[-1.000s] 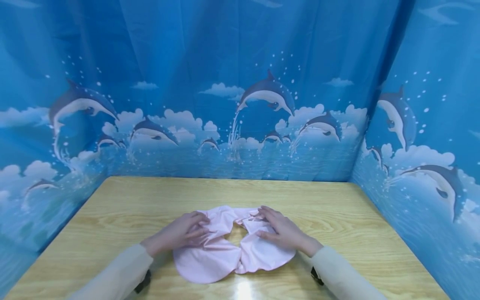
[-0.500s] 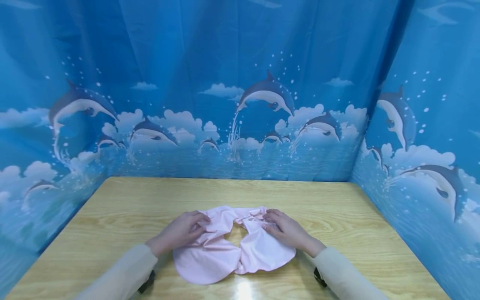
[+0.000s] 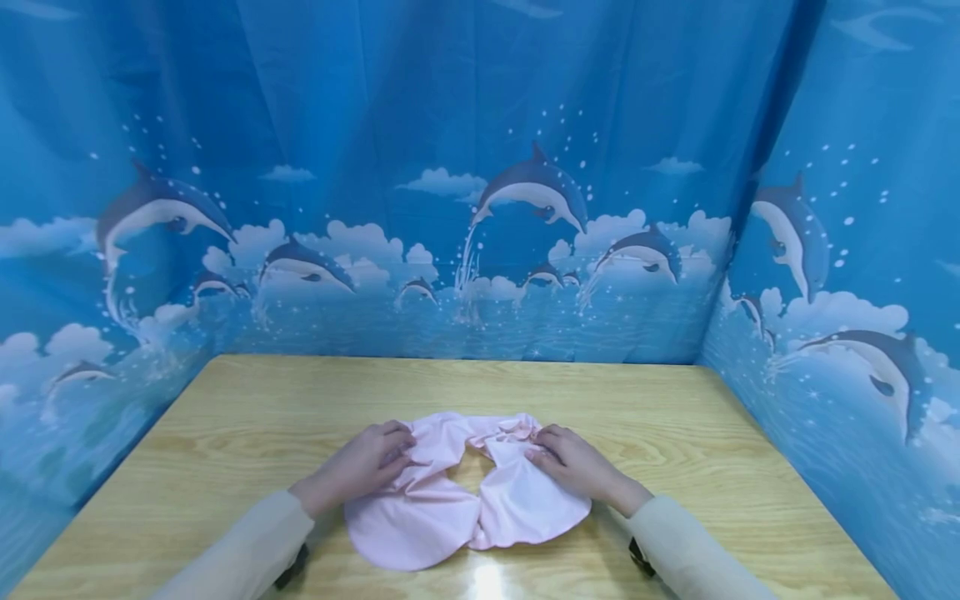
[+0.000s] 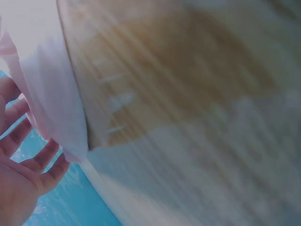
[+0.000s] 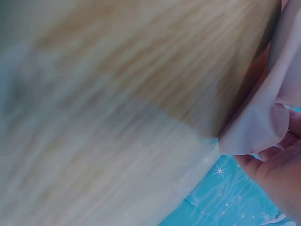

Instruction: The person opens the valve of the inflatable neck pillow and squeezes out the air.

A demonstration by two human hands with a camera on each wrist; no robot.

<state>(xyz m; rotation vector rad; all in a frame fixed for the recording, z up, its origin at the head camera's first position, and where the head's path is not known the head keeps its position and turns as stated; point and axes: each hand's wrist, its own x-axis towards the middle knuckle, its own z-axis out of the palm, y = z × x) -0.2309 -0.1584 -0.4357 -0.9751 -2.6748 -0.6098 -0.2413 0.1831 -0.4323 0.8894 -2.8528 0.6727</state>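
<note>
A pink, ring-shaped cloth piece point(image 3: 412, 525) with wide rounded flaps and a hole in its middle lies on the wooden table. Its far edge is gathered and wrinkled. My left hand point(image 3: 362, 464) rests on the left side, and in the left wrist view its relaxed, spread fingers touch the cloth's edge point(image 4: 51, 94). At the right side, my right hand point(image 3: 585, 468) holds the edge between curled fingers and thumb. A fold of the cloth point(image 5: 261, 125) hides those fingertips in the right wrist view.
The light wooden table point(image 3: 300, 392) extends beyond the cloth on every side. Blue curtains point(image 3: 420, 100) printed with dolphins and clouds stand along the table's back and sides.
My right hand has drawn back slightly to the right, its fingers more curled, so more of the gathered far edge shows. The left hand has barely shifted; the cloth lies nearly as before.
</note>
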